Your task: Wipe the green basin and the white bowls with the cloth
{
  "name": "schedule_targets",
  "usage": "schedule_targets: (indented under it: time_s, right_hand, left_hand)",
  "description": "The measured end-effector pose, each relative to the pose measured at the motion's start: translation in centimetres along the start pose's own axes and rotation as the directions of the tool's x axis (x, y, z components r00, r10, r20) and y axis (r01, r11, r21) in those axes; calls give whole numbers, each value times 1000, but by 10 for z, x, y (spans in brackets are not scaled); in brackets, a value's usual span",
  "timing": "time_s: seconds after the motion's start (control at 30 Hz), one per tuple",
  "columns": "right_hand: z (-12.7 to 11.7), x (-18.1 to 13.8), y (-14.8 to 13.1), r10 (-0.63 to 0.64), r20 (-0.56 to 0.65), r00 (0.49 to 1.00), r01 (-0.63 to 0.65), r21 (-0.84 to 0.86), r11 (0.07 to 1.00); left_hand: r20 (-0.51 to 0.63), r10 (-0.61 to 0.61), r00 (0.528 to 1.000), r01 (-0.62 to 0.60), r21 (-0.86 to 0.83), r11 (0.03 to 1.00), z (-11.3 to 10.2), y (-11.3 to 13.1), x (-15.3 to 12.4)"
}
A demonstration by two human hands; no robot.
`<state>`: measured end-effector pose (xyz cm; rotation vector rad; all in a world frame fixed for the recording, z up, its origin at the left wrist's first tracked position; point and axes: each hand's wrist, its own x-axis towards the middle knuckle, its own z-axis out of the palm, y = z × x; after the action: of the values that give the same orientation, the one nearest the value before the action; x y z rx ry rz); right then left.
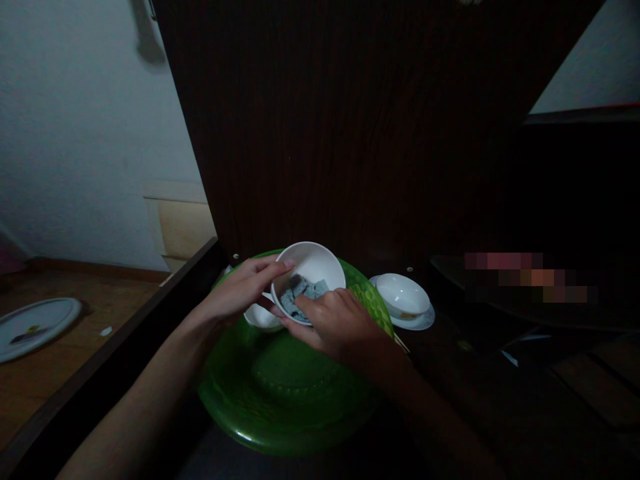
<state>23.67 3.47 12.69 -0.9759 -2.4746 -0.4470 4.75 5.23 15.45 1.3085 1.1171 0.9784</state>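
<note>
My left hand (pixel 245 293) grips a white bowl (pixel 313 260) by its left rim, thumb on the edge, and the bowl tilts so its inside faces me. A grey-blue cloth (pixel 300 297) lies bunched in the bowl. My right hand (pixel 340 323) is closed on that cloth, pressing it against the inside near the lower right rim. Under both hands is a large green basin (pixel 295 373). Another white bowl (pixel 263 319) sits in the basin at its left side, partly covered by my left hand and the held bowl.
Right of the basin, a white bowl (pixel 403 293) rests on a plate (pixel 417 322). Chopstick-like sticks (pixel 401 343) poke out by the basin's right rim. A dark wooden panel (pixel 350 133) rises behind. On the floor at left lies a pale round lid or tray (pixel 55 313).
</note>
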Motion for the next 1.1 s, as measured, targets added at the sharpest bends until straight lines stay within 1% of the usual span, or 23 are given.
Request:
schedule_targets:
  time_s: [0.07, 0.13, 0.17, 0.23, 0.3, 0.4, 0.5, 0.57, 0.77, 0.93, 1.1]
  right_hand:
    - [1, 2, -2, 64, 38, 997, -63, -15, 998]
    - [0, 7, -3, 122, 134, 983, -124, 4, 992]
    - [0, 9, -2, 139, 173, 975, -143, 15, 990]
    - [0, 12, -1, 144, 213, 966, -154, 30, 988]
    - [1, 12, 2, 108, 217, 970, -124, 61, 990]
    - [5, 10, 5, 17, 211, 977, -57, 186, 981]
    - [4, 9, 8, -50, 180, 982, -6, 299, 954]
    - [2, 9, 8, -72, 168, 983, 11, 336, 942]
    - [1, 9, 10, -143, 137, 980, 77, 402, 912]
    - [0, 11, 8, -164, 123, 979, 94, 441, 893]
    - [-7, 11, 7, -174, 172, 969, 87, 422, 902]
  left_hand:
    - [1, 2, 1000, -2, 19, 1000, -1, 0, 1]
    - [1, 1, 1000, -1, 32, 999, -1, 0, 1]
    - [1, 1, 1000, -1, 34, 999, -1, 0, 1]
    - [5, -1, 1000, 1, 38, 999, -1, 1, 0]
    - [22, -4, 1000, 2, 59, 998, -1, 1, -1]
    - [85, 10, 996, -19, 104, 994, -1, 2, -2]
    - [119, 43, 992, -51, 68, 996, -3, 4, -3]
    - [124, 58, 991, -63, 35, 997, -4, 5, -4]
    - [186, 95, 978, -98, 6, 995, -4, 8, -6]
    - [163, 109, 981, -107, -21, 994, -4, 8, -5]
    - [86, 69, 994, -62, -78, 995, -4, 8, -5]
